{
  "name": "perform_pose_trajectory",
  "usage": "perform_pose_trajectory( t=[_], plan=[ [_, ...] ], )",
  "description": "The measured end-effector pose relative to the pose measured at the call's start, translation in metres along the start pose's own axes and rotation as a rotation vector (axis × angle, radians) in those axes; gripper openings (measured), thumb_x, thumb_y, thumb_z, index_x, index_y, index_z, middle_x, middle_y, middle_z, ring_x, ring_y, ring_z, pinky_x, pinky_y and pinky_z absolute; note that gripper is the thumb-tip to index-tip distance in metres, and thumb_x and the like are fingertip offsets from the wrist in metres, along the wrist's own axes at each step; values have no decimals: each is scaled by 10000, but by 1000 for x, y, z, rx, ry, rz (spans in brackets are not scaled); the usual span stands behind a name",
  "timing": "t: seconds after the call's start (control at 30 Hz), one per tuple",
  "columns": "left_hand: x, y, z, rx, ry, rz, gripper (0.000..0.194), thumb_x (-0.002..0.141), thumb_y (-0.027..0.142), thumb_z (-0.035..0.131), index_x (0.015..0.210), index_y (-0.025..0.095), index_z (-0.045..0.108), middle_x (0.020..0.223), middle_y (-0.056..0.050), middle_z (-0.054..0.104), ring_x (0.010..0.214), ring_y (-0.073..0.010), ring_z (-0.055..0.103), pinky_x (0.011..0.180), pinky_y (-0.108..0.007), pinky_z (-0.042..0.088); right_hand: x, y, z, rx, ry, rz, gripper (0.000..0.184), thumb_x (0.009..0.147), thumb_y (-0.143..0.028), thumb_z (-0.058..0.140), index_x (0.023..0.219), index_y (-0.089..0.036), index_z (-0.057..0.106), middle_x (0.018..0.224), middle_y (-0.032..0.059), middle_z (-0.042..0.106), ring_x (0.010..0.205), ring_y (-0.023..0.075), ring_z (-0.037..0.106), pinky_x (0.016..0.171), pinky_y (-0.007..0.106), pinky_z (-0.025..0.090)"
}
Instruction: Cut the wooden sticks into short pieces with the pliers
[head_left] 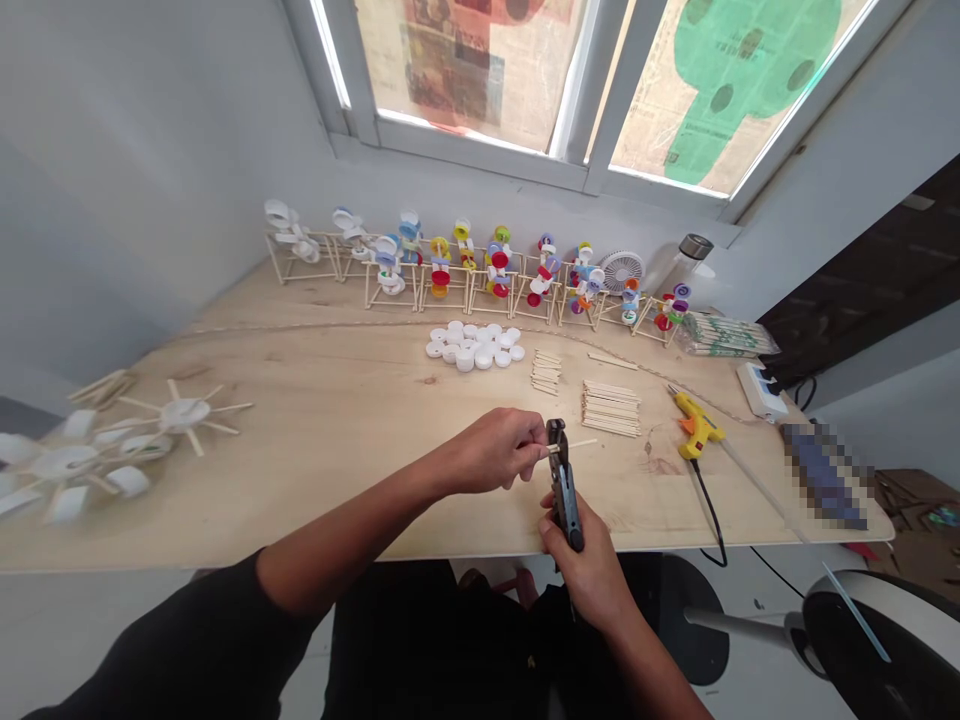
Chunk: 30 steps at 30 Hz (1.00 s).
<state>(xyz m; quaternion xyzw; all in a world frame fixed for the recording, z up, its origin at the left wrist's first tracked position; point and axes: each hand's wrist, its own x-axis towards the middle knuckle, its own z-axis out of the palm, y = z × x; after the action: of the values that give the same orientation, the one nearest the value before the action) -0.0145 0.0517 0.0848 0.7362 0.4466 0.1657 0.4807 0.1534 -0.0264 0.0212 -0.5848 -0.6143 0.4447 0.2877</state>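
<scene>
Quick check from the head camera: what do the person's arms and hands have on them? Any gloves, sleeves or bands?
The left hand and right hand are bare, with no gloves, and no ring or watch shows. A black sleeve covers the left upper arm, leaving the left forearm bare. The right forearm is bare too.

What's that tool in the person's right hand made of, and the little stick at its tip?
The pliers-like cutter looks like dark metal with a dull sheen, though its handles could be coated. The thin stick looks like bare pale wood, matte and unpainted, matching the stacked sticks nearby; any grain is too small to see.
</scene>
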Motion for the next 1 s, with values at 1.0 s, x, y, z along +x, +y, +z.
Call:
perform_pose_trajectory(
  t=[1.0],
  plan=[
    [1, 1, -6, 3, -18, 0, 153, 792, 265, 418, 733, 158, 510, 565, 20, 597, 396, -78, 498, 401, -172, 348, 2, 0, 4, -48, 16, -8, 171, 783, -309, 469, 859, -173, 540, 555, -52, 459, 496, 119, 458, 497, 222, 375]
  ],
)
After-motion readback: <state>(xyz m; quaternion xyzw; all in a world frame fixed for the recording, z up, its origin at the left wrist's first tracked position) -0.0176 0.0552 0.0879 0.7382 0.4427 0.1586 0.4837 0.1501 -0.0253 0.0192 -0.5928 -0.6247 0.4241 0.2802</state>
